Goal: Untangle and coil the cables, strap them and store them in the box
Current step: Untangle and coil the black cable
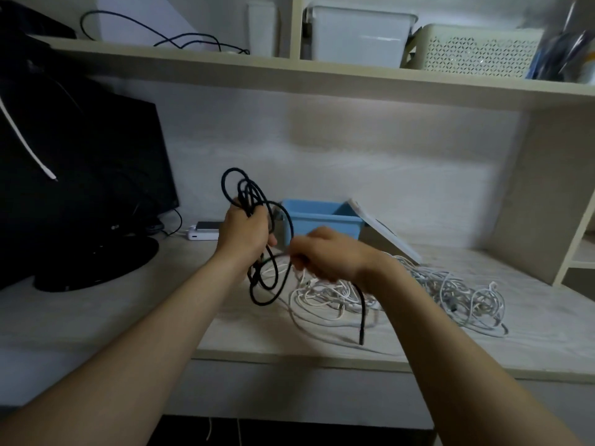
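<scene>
Head view, early stage: clenching half-coiled black cable (246, 196) in left grip (246, 233) above tabletop (96, 317), pinching its loose strand in right grip (325, 255); yet to untangle white cables (467, 291) heaped beside blue box (318, 225), strap, store.

A home study desk (96, 317): black monitor (80, 175) at nine o'clock, shelf (225, 69) with plastic storage bins (357, 37) at twelve.

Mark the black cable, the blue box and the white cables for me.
black cable (243, 197): head view, on the bunched loops at its top.
blue box (349, 227): head view, on its front wall.
white cables (457, 288): head view, on the tangle's right half.
</scene>
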`<state>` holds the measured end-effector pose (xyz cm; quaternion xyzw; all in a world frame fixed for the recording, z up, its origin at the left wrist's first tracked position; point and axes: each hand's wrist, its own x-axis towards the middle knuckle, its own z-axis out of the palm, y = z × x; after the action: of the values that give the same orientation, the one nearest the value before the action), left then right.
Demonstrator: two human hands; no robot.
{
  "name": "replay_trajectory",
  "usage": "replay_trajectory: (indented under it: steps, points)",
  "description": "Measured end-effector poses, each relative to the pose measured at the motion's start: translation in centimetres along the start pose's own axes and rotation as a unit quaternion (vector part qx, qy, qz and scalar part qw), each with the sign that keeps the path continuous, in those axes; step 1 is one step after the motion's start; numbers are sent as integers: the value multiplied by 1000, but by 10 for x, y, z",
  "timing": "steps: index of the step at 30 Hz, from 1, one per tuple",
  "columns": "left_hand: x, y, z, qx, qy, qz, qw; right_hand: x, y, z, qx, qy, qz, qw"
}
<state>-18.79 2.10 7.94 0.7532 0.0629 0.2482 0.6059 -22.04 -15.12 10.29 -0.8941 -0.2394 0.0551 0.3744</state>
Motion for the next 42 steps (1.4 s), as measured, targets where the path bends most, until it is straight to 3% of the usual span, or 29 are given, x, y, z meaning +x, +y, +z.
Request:
replay_trajectory:
  steps: [2, 4, 7, 10, 12, 14, 17, 22, 26, 30, 33, 35, 37, 38, 42]
  points:
    - [-2, -1, -3, -8, -73, -36, 997, -1, -6, -6, 32, 144, -86, 985]
    - [-7, 2, -9, 0, -175, -78, 981, 2, -9, -10, 63, 291, -142, 944]
    - [-11, 2, -24, 30, -385, -106, 917, 9, -11, -13, 58, 416, -167, 892]
    - [-18, 7, -35, 88, -593, -129, 790, 13, -7, -12, -24, 420, -157, 893]
    - [-25, 11, -36, 123, -674, -121, 718, 9, -11, -9, -54, 392, -174, 902]
    - [-31, 14, -33, 145, -717, -107, 674, 5, -15, -8, -30, 342, -202, 917]
    - [-34, 11, -24, 200, -727, -92, 651, 0, -17, -5, 43, 229, -202, 951]
    - [-30, -6, -15, 245, -705, -123, 654, -6, -16, -3, 177, 138, -171, 960]
    - [-29, -10, -21, 243, -683, -106, 680, -9, -12, -5, 238, 126, -130, 954]
    - [-24, -9, -27, 214, -554, -79, 800, -12, -10, -4, 290, 112, -90, 946]
    - [-14, -8, -21, 150, -350, -39, 924, -8, -3, 0, 288, 121, -87, 946]
    - [-10, -8, -17, 147, -191, 38, 970, -4, 4, 3, 251, 148, -83, 953]
    - [-7, -8, -13, 162, -83, 105, 978, 1, 10, 7, 212, 178, -71, 958]
    - [-8, -6, -12, 144, -72, 117, 980, 3, 12, 9, 198, 190, -66, 959]
    - [-7, -5, -4, 146, -135, 131, 971, 8, 17, 14, 215, 232, -79, 946]
